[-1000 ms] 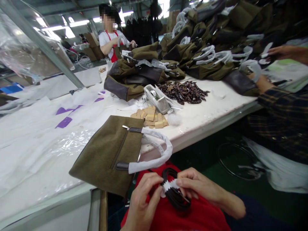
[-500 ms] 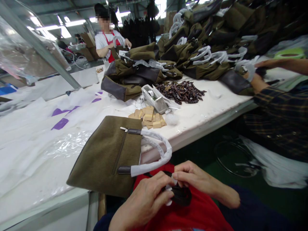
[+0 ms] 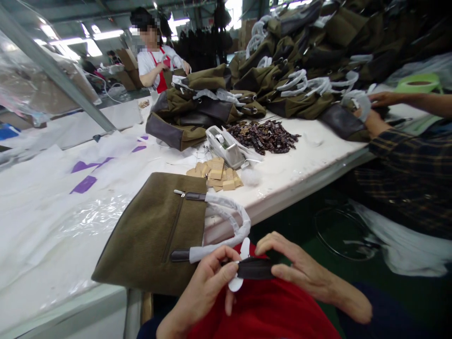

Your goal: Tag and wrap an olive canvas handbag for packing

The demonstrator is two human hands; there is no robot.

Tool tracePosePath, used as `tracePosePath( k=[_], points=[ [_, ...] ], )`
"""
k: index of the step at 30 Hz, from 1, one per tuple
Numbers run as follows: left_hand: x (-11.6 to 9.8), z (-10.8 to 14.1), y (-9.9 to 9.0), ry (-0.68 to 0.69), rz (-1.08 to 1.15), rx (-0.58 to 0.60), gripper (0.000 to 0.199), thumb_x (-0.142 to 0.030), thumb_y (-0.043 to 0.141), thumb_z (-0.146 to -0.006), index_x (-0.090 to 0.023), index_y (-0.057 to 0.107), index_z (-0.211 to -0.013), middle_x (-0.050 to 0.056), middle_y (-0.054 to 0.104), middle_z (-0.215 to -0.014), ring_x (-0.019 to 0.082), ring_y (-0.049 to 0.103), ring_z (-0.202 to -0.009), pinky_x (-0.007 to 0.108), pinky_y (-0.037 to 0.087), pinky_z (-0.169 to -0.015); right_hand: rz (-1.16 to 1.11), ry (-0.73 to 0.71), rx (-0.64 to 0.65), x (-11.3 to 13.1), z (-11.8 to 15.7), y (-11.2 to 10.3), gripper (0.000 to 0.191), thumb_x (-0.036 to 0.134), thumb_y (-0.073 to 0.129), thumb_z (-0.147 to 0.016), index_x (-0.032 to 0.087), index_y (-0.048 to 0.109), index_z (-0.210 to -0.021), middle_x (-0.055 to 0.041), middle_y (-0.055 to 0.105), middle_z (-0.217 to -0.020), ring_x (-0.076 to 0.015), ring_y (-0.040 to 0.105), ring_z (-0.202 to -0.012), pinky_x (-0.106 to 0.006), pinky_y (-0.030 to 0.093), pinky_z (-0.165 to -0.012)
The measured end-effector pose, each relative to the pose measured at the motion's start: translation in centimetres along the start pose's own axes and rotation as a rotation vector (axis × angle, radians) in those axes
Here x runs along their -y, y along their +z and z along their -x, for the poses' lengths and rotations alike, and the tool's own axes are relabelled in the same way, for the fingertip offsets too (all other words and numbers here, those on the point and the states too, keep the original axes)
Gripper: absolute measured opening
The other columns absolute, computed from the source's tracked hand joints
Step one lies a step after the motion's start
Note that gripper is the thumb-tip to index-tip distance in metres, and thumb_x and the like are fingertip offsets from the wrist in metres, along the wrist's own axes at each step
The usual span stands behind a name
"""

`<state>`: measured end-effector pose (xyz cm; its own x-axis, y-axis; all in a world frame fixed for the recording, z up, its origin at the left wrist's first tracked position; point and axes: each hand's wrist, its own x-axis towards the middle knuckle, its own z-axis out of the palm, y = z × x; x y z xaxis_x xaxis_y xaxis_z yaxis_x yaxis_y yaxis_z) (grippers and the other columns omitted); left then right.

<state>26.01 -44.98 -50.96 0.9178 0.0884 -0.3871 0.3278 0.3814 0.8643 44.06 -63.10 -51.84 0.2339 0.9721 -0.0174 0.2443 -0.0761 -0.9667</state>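
My left hand pinches a folded black strap at its left end, over my red apron. White wrapping sticks out above and below the strap by my left fingertips. At the strap's right end is my right hand, thumb and fingers apart; whether the thumb touches the strap I cannot tell. An olive fabric handbag lies on the table beside my left hand. Its handles are wrapped in white and reach over the table edge.
On the white table are brown tags, a tape dispenser and a heap of small dark pieces. Olive bags are piled behind. One co-worker stands at the back; another's plaid sleeve is at right.
My right hand has drawn back to the right from my left fingers, and its fingers have spread. The strap has turned to lie more level, with more white wrapping showing.
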Motion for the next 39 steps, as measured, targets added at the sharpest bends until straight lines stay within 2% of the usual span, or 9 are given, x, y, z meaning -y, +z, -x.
tracePosePath(
  k=[3, 8, 17, 27, 31, 33, 35, 37, 39],
  points=[
    [-0.2, -0.2, 0.1, -0.009, 0.068, -0.002, 0.027, -0.044, 0.056, -0.094, -0.017, 0.053, -0.097, -0.006, 0.057, -0.058, 0.005, 0.051, -0.036, 0.020, 0.047, -0.050, 0.054, -0.037, 0.076, 0.0, 0.3, 0.7, 0.042, 0.056, 0.036, -0.100, 0.023, 0.059, -0.107, -0.0058, 0.059, -0.107, -0.0206, 0.049, -0.101, -0.035, 0.039, -0.094],
    [0.0, -0.2, -0.1, -0.015, 0.071, 0.028, 0.026, -0.043, 0.054, -0.095, -0.017, 0.053, -0.099, -0.005, 0.058, -0.053, 0.008, 0.054, -0.039, 0.022, 0.049, -0.054, 0.007, -0.063, 0.096, -0.5, -0.5, 1.7, 0.041, 0.054, 0.032, -0.102, 0.021, 0.055, -0.092, -0.0049, 0.059, -0.101, -0.0192, 0.048, -0.096, -0.034, 0.040, -0.089],
    [0.1, -0.1, 0.0, -0.055, -0.037, 0.036, 0.027, -0.044, 0.052, -0.096, -0.017, 0.050, -0.101, -0.005, 0.059, -0.059, 0.009, 0.057, -0.046, 0.021, 0.045, -0.057, 0.057, 0.041, 0.045, -1.0, -0.8, 2.1, 0.038, 0.049, 0.042, -0.101, 0.019, 0.055, -0.082, -0.0011, 0.053, -0.085, -0.0159, 0.047, -0.084, -0.028, 0.037, -0.076],
    [1.4, 0.0, 0.1, -0.055, -0.216, -0.010, 0.027, -0.045, 0.045, -0.098, -0.019, 0.049, -0.104, -0.008, 0.051, -0.052, 0.009, 0.051, -0.045, 0.021, 0.038, -0.052, 0.074, 0.105, 0.002, -1.3, -1.0, 3.4, 0.042, 0.051, 0.046, -0.099, 0.018, 0.050, -0.074, 0.0010, 0.047, -0.078, -0.0143, 0.044, -0.078, -0.027, 0.032, -0.070],
    [0.3, 0.5, -0.1, -0.079, -0.259, 0.070, 0.031, -0.043, 0.047, -0.098, -0.019, 0.049, -0.118, -0.006, 0.054, -0.054, 0.011, 0.053, -0.048, 0.023, 0.042, -0.056, -0.075, 0.146, -0.042, -1.2, -0.8, 3.3, 0.043, 0.054, 0.045, -0.098, 0.017, 0.053, -0.077, 0.0003, 0.048, -0.080, -0.0144, 0.044, -0.077, -0.027, 0.033, -0.071],
    [-0.4, 0.8, -0.3, -0.086, -0.312, 0.104, 0.042, -0.041, 0.050, -0.097, -0.022, 0.044, -0.133, -0.003, 0.061, -0.064, 0.012, 0.056, -0.051, 0.025, 0.045, -0.059, -0.186, 0.161, -0.049, -1.0, -0.7, 3.0, 0.042, 0.054, 0.046, -0.097, 0.017, 0.053, -0.077, 0.0005, 0.048, -0.079, -0.0137, 0.043, -0.075, -0.027, 0.034, -0.071],
    [-1.1, 1.0, -0.6, -0.045, -0.421, 0.079, 0.049, -0.038, 0.052, -0.096, -0.026, 0.041, -0.142, 0.004, 0.070, -0.095, 0.014, 0.062, -0.064, 0.028, 0.050, -0.069, -0.297, 0.174, -0.045, -0.9, -0.6, 2.7, 0.043, 0.053, 0.046, -0.098, 0.016, 0.053, -0.077, 0.0003, 0.049, -0.078, -0.0133, 0.043, -0.074, -0.026, 0.034, -0.070],
    [-1.4, 0.9, -0.9, 0.028, -0.529, 0.026, 0.047, -0.036, 0.054, -0.095, -0.029, 0.048, -0.141, 0.009, 0.063, -0.127, 0.019, 0.066, -0.087, 0.030, 0.051, -0.083, -0.387, 0.194, -0.037, -0.8, -0.7, 2.5, 0.044, 0.054, 0.045, -0.098, 0.016, 0.053, -0.078, -0.0003, 0.052, -0.077, -0.0133, 0.044, -0.072, -0.026, 0.034, -0.069],
    [-1.5, 0.6, -0.8, 0.073, -0.562, 0.007, 0.039, -0.038, 0.052, -0.095, -0.028, 0.057, -0.133, 0.009, 0.061, -0.131, 0.022, 0.065, -0.095, 0.030, 0.052, -0.084, -0.430, 0.204, -0.030, -0.9, -0.8, 2.5, 0.045, 0.055, 0.045, -0.098, 0.015, 0.054, -0.078, -0.0008, 0.053, -0.075, -0.0131, 0.044, -0.071, -0.026, 0.034, -0.067]
  ],
)
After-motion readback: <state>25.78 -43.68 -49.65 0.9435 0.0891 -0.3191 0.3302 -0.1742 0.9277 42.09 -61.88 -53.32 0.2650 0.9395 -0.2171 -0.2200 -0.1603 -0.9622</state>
